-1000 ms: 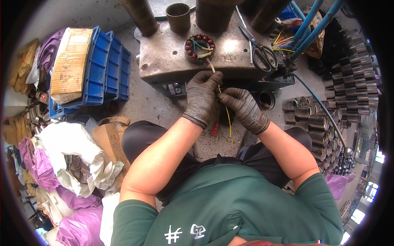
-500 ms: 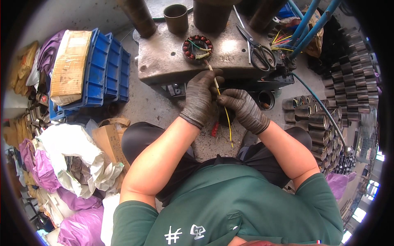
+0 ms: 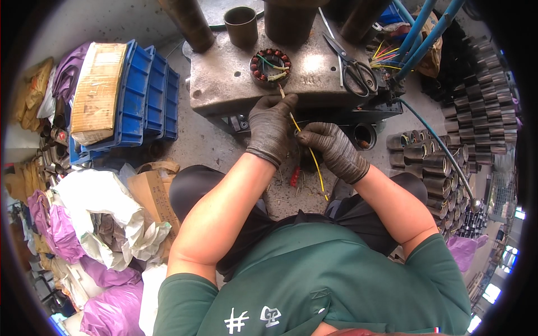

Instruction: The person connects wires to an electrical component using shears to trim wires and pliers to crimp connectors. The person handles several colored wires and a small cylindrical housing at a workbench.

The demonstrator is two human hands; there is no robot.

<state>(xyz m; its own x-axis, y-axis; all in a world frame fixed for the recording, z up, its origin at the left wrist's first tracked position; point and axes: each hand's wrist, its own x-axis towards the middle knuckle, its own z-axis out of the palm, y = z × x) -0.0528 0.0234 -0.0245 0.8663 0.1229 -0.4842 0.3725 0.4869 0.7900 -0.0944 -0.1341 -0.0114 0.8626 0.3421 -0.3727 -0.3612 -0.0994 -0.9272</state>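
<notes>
A ring-shaped stator with copper coils [image 3: 257, 74] lies on the worn metal block in front of me. From its near edge a lead runs toward me, with a short pale sleeve [image 3: 282, 92] on it. My left hand [image 3: 269, 127], in a dark grey glove, is closed on this lead just below the stator, thumb and forefinger pinched together. A yellow wire [image 3: 320, 175] continues down past my right hand, its free end hanging over the floor. My gloved right hand [image 3: 333, 147] is closed too, fingertips pinching at the yellow wire; its curled fingers are partly hidden.
Black-handled scissors [image 3: 353, 70] lie at the block's right, near coloured wires [image 3: 384, 53]. A metal cylinder [image 3: 241, 27] stands behind the stator. Blue crates [image 3: 157, 92] with a cardboard box [image 3: 98, 92] are at left. Many metal cylinders [image 3: 437, 162] are stacked at right.
My left hand has shifted slightly, its thumb now extended along the lead, and less of the pale sleeve shows. The yellow wire's free end has swung to the right.
</notes>
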